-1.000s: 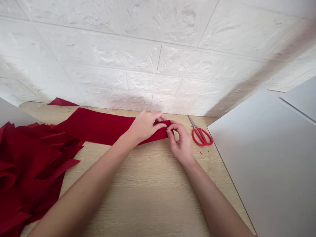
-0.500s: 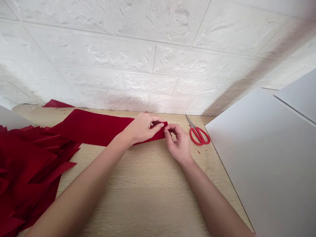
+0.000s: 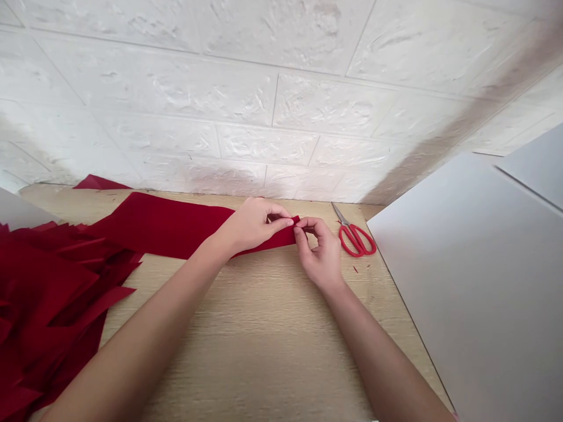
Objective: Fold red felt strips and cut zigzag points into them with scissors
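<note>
Left hand point(image 3: 253, 225): centre of frame, extended from lower left, back upward; thumb and fingertips pinching the red strip point(image 3: 176, 225) close to its right end. Right hand point(image 3: 323, 252): right of centre, extended from lower right; thumb and forefinger pinched on that end. Strip: running leftward from both grips to a heap of red pieces point(image 3: 48, 299), left edge, on wooden tabletop point(image 3: 264, 351). Red-handled scissors point(image 3: 358, 240): just beside right hand.
</note>
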### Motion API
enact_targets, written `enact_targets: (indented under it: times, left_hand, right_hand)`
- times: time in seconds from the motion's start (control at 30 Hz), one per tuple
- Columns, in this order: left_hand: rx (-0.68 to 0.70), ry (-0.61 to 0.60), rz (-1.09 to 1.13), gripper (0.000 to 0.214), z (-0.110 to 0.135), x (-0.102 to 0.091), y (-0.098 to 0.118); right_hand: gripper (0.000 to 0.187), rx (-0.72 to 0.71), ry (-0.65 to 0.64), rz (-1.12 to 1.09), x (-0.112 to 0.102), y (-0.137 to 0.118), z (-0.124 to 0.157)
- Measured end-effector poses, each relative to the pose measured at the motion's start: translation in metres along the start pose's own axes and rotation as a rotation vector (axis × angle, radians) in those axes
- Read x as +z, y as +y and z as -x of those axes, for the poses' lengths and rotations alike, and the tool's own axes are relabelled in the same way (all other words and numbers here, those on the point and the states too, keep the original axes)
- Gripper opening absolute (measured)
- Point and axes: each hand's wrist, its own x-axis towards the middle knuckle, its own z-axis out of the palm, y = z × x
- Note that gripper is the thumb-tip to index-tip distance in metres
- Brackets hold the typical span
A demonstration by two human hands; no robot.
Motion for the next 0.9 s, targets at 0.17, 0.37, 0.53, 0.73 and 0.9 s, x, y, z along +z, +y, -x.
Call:
enact_targets:
  times: [0.17, 0.37, 0.53, 0.73, 0.9]
  left_hand:
    - [-0.006, 0.009, -0.027, 0.031, 0.0007, 0.0009, 0.0023]
    - [0.003, 0.049, -0.014, 0.029, -0.0002, 0.0039, 0.0014]
    - [-0.002, 0.072, -0.037, 0.026, -0.0002, 0.005, 0.0016]
    - [0.021, 0.093, -0.055, 0.026, -0.0003, 0.0071, 0.0038]
    - [0.027, 0.109, -0.076, 0.024, -0.0006, 0.0082, 0.0042]
  right_hand:
    - [0.008, 0.005, 0.003, -0.032, 0.0006, 0.0015, -0.0004]
    - [0.009, 0.042, -0.014, -0.033, -0.0002, 0.0, 0.0015]
    - [0.012, 0.053, -0.014, -0.027, -0.0004, -0.0019, 0.002]
    - [0.008, 0.042, -0.007, -0.027, -0.0005, -0.0028, 0.0014]
    - [0.007, 0.041, -0.002, -0.035, -0.0005, -0.0038, 0.0009]
